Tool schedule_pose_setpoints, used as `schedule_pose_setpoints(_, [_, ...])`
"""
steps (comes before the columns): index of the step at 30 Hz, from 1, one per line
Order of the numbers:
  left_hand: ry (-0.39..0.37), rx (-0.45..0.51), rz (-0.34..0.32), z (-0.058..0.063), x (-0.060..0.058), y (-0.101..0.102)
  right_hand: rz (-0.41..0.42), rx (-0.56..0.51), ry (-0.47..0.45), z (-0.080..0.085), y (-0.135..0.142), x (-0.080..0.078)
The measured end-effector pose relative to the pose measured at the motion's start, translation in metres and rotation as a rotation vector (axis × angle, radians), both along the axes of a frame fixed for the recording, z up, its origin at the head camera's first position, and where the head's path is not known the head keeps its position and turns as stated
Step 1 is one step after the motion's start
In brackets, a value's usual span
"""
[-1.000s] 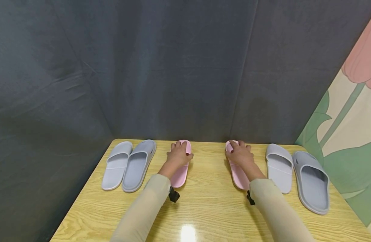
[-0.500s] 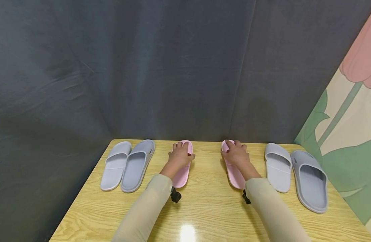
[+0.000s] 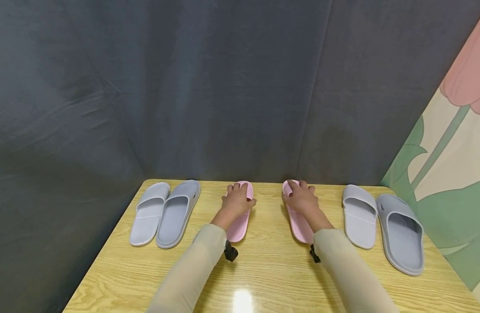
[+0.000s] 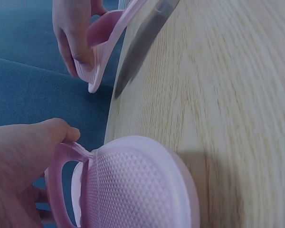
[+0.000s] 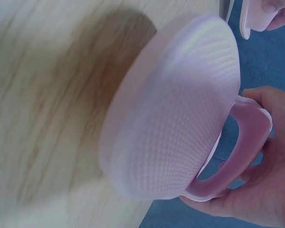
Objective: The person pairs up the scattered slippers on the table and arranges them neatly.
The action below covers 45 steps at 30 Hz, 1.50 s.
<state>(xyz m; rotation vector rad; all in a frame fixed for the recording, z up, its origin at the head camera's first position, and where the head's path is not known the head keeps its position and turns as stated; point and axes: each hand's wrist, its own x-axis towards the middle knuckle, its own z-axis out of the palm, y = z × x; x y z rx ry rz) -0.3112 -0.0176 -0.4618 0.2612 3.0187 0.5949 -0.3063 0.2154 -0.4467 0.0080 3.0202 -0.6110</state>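
My left hand (image 3: pixel 235 201) grips a pink slipper (image 3: pixel 239 228) across its strap, thumb on the inner side. A second pink slipper (image 3: pixel 300 226) is held the same way by my right hand (image 3: pixel 302 200). Both toes point to the back edge, with a gap of bare wood between the pair. In the left wrist view the near slipper's textured footbed (image 4: pixel 137 185) faces the camera, and the far slipper's shadow lies apart from it. The right wrist view shows the right slipper's footbed (image 5: pixel 175 123) tilted, a shadow beside it; both slippers look slightly raised off the wood.
On the wooden table (image 3: pixel 271 269), a light grey slipper (image 3: pixel 146 226) and a darker grey slipper (image 3: pixel 172 224) lie at left. At right lie another light grey slipper (image 3: pixel 360 226) and darker grey slipper (image 3: pixel 404 241). A dark curtain (image 3: pixel 240 95) hangs behind.
Both hands have moved inward with the pink slippers, the left one to the right and the right one to the left. The gap between the slippers is narrower. The grey slippers stayed put.
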Motion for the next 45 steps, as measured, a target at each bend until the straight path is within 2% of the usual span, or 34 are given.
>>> schedule_pose_setpoints(20, [0.01, 0.008, 0.004, -0.005, -0.003, 0.014, -0.002, -0.005, 0.003, -0.001, -0.018, -0.002])
schedule_pose_setpoints(45, [-0.007, 0.017, 0.032, -0.003, -0.007, 0.027, -0.007, -0.037, -0.003, -0.008, -0.029, -0.006])
